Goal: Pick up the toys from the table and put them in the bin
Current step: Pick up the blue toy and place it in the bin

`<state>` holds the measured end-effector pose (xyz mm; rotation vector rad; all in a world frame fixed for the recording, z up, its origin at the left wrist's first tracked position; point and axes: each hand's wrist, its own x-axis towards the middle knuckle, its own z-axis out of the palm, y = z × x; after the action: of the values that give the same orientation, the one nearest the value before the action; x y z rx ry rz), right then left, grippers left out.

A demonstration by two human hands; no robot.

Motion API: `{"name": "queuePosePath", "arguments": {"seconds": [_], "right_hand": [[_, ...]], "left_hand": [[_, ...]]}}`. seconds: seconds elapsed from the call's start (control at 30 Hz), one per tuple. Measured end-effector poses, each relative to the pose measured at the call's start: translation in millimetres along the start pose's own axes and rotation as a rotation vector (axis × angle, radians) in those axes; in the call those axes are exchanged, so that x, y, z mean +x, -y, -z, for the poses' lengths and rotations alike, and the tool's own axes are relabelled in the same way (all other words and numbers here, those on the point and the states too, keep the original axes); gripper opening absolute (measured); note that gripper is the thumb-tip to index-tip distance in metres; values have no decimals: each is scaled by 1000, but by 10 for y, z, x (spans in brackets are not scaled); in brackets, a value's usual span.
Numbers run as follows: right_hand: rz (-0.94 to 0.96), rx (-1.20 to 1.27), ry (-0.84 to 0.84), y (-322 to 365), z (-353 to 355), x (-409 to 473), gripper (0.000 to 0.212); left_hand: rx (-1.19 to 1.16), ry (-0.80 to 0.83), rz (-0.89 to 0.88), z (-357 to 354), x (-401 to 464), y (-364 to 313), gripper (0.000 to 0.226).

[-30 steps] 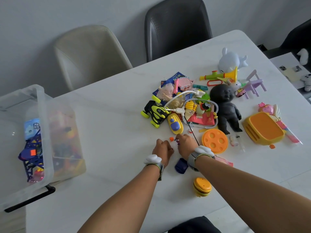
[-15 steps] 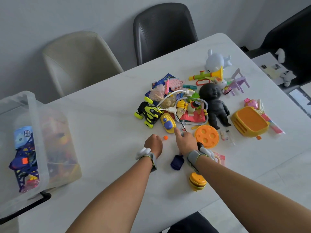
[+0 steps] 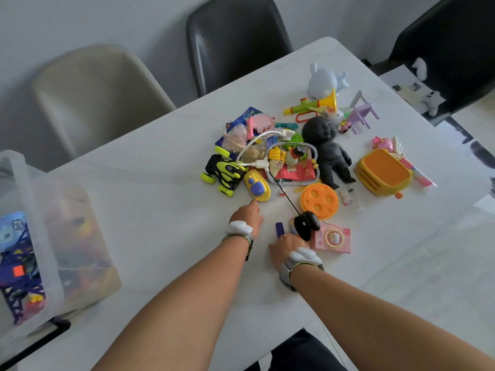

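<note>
Toys lie heaped on the white table [image 3: 160, 210]: a black-and-green car [image 3: 223, 171], a yellow toy phone [image 3: 256, 185], a black doll [image 3: 328, 153], an orange disc [image 3: 319, 200], a yellow-orange box [image 3: 383, 172] and a black remote with antenna [image 3: 307, 224]. My left hand [image 3: 246, 216] rests knuckles up just below the yellow phone with its fingers curled under; whatever is beneath them is hidden. My right hand [image 3: 284, 246] is closed around the lower end of a small dark blue toy [image 3: 279, 228], beside the remote. The clear bin [image 3: 20, 180] stands at the far left, holding several toys.
A pink toy camera [image 3: 333, 238] lies right of my right hand. A trumpet [image 3: 310, 104], a white rabbit [image 3: 322, 81] and a purple chair [image 3: 363, 113] sit at the back. A beige chair [image 3: 91, 95] and a black chair [image 3: 235, 41] stand behind the table.
My right hand pulled back from the toy pile to the dark blue toy. My left hand moved forward toward the yellow phone, and the small orange bead is no longer visible.
</note>
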<state>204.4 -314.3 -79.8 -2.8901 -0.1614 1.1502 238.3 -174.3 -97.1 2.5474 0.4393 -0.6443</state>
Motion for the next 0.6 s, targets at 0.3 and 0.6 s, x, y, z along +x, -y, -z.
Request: {"name": "queuePosePath", "arguments": {"seconds": [0.3, 0.6], "right_hand": [[-65, 168, 82, 78, -3, 56, 30], [201, 411, 11, 475, 227, -26, 31]], "left_hand": [[-12, 38, 227, -62, -160, 198, 31], [-210, -65, 329, 214, -467, 671, 33]]}}
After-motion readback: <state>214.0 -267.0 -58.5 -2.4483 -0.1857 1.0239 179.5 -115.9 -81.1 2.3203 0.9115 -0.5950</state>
